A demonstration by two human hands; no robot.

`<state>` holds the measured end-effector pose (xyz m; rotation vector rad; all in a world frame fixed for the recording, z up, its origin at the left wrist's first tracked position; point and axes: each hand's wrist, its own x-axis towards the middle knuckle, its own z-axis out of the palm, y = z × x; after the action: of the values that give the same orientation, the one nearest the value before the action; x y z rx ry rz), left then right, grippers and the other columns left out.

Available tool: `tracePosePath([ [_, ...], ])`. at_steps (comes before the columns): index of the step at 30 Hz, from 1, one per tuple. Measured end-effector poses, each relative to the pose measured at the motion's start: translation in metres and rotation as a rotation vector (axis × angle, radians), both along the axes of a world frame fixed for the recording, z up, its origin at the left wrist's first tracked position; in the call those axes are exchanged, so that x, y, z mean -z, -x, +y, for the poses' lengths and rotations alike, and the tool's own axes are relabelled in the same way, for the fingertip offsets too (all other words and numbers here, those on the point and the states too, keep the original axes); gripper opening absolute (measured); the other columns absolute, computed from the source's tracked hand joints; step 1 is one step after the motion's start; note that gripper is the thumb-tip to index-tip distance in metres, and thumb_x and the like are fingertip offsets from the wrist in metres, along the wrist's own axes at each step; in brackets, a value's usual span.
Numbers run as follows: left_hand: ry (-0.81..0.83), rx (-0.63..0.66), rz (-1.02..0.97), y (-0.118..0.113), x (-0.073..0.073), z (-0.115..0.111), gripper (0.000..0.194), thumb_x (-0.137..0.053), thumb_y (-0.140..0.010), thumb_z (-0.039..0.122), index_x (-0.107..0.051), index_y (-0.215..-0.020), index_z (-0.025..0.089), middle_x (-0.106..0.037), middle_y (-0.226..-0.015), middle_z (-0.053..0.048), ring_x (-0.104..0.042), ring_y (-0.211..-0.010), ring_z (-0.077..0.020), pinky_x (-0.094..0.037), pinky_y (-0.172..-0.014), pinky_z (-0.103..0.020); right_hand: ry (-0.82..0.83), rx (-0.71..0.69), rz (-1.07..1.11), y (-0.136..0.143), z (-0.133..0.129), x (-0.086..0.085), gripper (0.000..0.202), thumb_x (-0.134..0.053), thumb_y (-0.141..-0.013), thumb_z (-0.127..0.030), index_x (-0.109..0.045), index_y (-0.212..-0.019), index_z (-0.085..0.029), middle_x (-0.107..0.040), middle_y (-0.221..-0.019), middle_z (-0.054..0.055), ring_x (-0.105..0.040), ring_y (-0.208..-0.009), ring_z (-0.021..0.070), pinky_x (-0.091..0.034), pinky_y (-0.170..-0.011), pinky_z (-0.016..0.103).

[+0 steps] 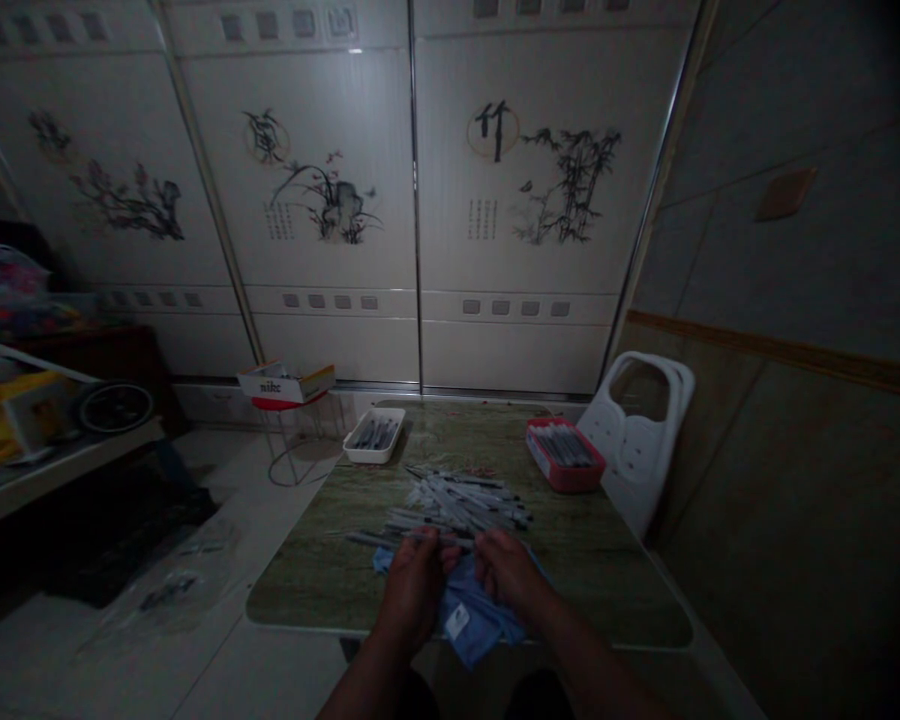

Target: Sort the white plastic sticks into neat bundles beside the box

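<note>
A heap of slim pens with clear barrels and dark tips lies in the middle of the green table. At its near edge my left hand and my right hand are close together, fingers closed on one pen held roughly level between them. A blue cloth with a white label lies under my hands and hangs over the table's front edge. Beyond the heap, a white tray of pens stands at the left and a red basket of pens at the right.
The green table has rounded corners. Behind it on the left, an open box rests on a red stool. A folded white chair leans by the right wall. A bench with yellow items stands at far left.
</note>
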<state>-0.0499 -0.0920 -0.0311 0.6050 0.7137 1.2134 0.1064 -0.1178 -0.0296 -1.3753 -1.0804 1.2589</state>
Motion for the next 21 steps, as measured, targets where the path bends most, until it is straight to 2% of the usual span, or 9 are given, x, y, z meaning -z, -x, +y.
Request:
tracePosePath([
  [7, -0.003, -0.012, 0.002, 0.0006, -0.0026, -0.0016, 0.027, -0.076, -0.082, 0.03, -0.059, -0.097, 0.017, -0.072, -0.085, -0.006, -0.071, -0.076, -0.0164, -0.055, -0.073, -0.027, 0.041, -0.014, -0.016, 0.0003, 0.0006, -0.0071, 0.05, -0.04, -0.091, -0.066, -0.054, -0.08, -0.019, -0.054, -0.05, -0.006, -0.039, -0.033, 0.0069, -0.02, -0.038, 0.021],
  [10, -0.005, -0.019, 0.034, -0.0013, -0.0041, -0.003, 0.031, -0.078, -0.08, 0.038, -0.06, -0.094, 0.017, -0.071, -0.081, -0.006, -0.07, -0.074, -0.0173, -0.055, -0.071, -0.028, 0.003, -0.027, -0.006, -0.0011, -0.0013, -0.0051, 0.045, -0.046, -0.09, -0.063, -0.054, -0.081, -0.019, -0.055, -0.053, -0.006, -0.039, -0.035, 0.0066, -0.021, -0.039, 0.021],
  [14, -0.081, 0.007, 0.078, -0.0039, -0.0035, -0.0037, 0.036, -0.073, -0.083, 0.049, -0.061, -0.086, 0.015, -0.066, -0.069, -0.003, -0.063, -0.059, -0.0135, -0.05, -0.059, -0.025, -0.029, -0.027, -0.016, -0.0017, -0.0037, -0.0026, 0.047, -0.045, -0.09, -0.064, -0.054, -0.081, -0.019, -0.056, -0.054, -0.006, -0.039, -0.036, 0.0068, -0.022, -0.04, 0.021],
  [16, -0.074, 0.018, 0.058, -0.003, -0.0031, -0.0035, 0.035, -0.075, -0.081, 0.046, -0.061, -0.086, 0.015, -0.066, -0.068, -0.003, -0.062, -0.058, -0.0128, -0.049, -0.058, -0.025, -0.009, -0.024, -0.024, -0.001, -0.004, -0.0038, 0.048, -0.044, -0.09, -0.065, -0.053, -0.078, -0.019, -0.054, -0.051, -0.006, -0.039, -0.035, 0.007, -0.023, -0.04, 0.021],
  [21, 0.029, 0.04, -0.014, 0.0035, -0.0044, -0.003, 0.031, -0.081, -0.076, 0.027, -0.062, -0.098, 0.017, -0.071, -0.08, -0.004, -0.07, -0.069, -0.0158, -0.055, -0.07, -0.028, 0.019, -0.016, -0.031, 0.0, -0.0031, -0.0078, 0.046, -0.041, -0.092, -0.061, -0.052, -0.074, -0.02, -0.049, -0.045, -0.007, -0.036, -0.033, 0.0077, -0.021, -0.039, 0.022],
])
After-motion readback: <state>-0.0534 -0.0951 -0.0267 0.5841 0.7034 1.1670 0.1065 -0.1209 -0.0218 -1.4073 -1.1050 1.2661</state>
